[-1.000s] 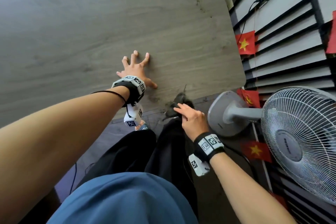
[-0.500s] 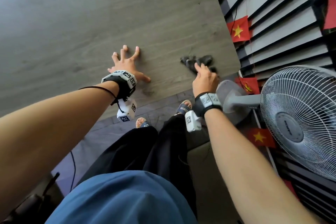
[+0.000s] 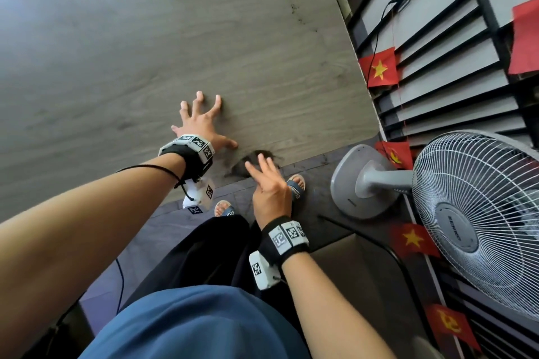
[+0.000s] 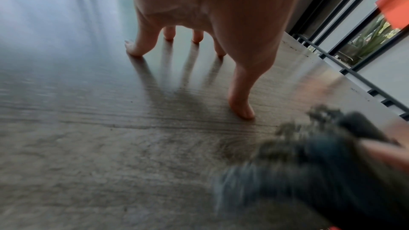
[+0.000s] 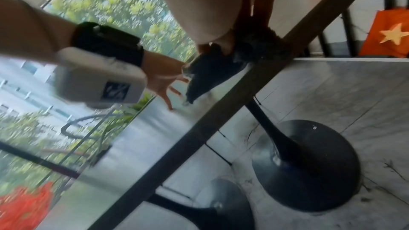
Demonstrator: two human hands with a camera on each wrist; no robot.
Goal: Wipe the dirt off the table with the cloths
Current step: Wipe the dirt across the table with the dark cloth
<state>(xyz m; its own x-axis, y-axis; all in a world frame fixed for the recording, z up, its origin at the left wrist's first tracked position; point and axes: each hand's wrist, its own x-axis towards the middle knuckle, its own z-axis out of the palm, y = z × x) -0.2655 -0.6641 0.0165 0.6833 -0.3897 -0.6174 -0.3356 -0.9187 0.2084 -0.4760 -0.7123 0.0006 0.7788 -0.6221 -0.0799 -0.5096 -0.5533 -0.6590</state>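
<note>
The grey wood-grain table (image 3: 145, 52) fills the head view. My left hand (image 3: 204, 116) is planted flat on it, fingers spread, holding nothing; the left wrist view shows its fingertips (image 4: 241, 111) touching the surface. A dark, dirty cloth (image 3: 264, 154) lies bunched at the table's near edge, just right of the left thumb. My right hand (image 3: 268, 183) lies over it with two fingers stretched forward. In the right wrist view the thumb pinches the cloth (image 5: 212, 71), and part of it hangs off the edge. Dark dirt specks (image 3: 294, 6) dot the far right of the table. A greyish smear (image 4: 232, 146) sits beside the cloth (image 4: 309, 172).
A standing fan (image 3: 478, 221) with a grey base (image 3: 364, 181) is on the floor to the right. Behind it, a slatted wall (image 3: 437, 90) carries red flags (image 3: 379, 67). My sandalled feet (image 3: 294, 186) are below the table edge. Black pedestal bases (image 5: 305, 163) stand under the table.
My right hand has dragged the cloth back from the right part of the table to the near edge, close to the left thumb. The left hand has stayed planted.
</note>
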